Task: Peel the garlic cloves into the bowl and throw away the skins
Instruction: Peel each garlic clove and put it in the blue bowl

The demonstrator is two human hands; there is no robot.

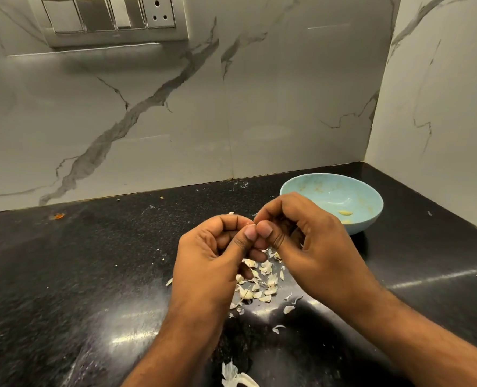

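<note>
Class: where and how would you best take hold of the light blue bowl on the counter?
Probably grip the bowl by its far right rim, thumb inside, coming from the right: the wall is thin and curved, that side shows clear, and the hands crowd its left.

A home kitchen corner.
A polished black speckled stone tabletop [64, 261] meets white marble-veined wall tiles [231, 107] on two sides; a wall plate of switches with a socket [111, 15] sits above, and a pale blue bowl [332, 202] and scattered garlic skins [259, 280] lie on the stone.
</note>
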